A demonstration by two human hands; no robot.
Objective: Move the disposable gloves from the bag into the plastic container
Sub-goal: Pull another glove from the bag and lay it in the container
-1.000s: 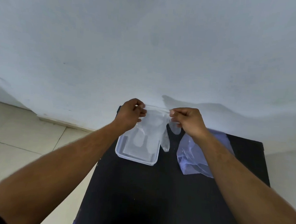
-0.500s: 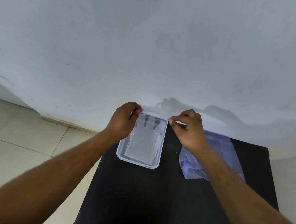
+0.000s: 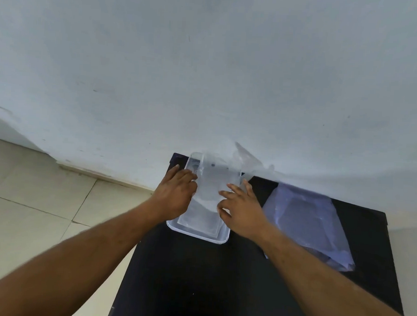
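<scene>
Both hands lie with spread fingers on a clear glove inside the plastic container: left hand, right hand. The bag lies beside it on the black tabletop.

Pale wall, beige tiled floor, black table

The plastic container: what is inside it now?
The plastic container holds clear disposable gloves lying flat. The left hand and right hand cover part of them, so their number cannot be counted.
</scene>
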